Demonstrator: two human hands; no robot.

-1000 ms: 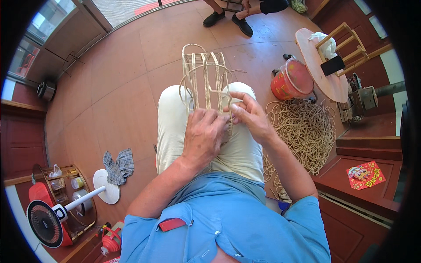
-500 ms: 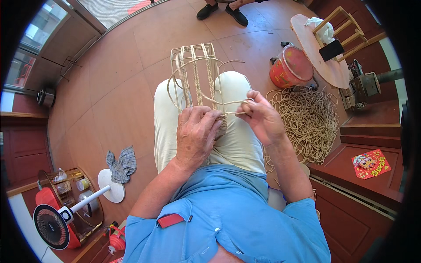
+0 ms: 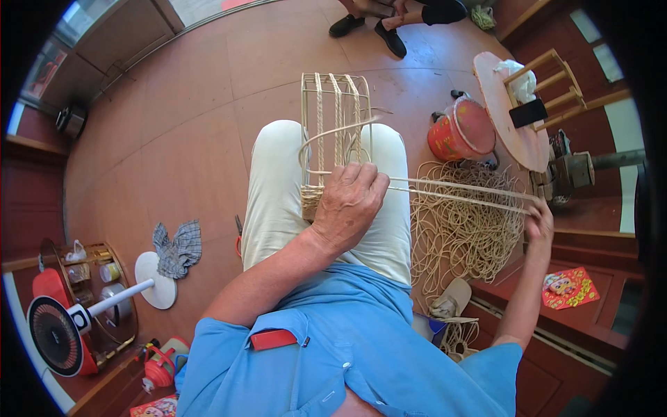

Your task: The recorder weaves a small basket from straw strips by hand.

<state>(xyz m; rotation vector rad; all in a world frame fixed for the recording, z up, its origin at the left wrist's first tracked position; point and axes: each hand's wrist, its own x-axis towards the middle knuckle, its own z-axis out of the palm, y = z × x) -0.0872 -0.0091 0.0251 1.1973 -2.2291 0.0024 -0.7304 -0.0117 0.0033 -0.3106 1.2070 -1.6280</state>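
Holding two taut lengths of cord [image 3: 465,187] out to the right of the slender open frame [image 3: 338,118], your right hand [image 3: 540,221] stood well apart from it, fingers closed on the strands. Your left hand [image 3: 354,198], the nearer one, gripped the frame's near, woven end. The frame sat flanked by your knees [image 3: 276,160], its long axis pointing away from you, the taut lengths running roughly crosswise to it.

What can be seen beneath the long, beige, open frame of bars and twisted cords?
Through gaps in the frame shows reddish tiled floor, with white cloth trousers at both sides. The tightly woven near end and the person's bare left hand hide what lies beneath them.
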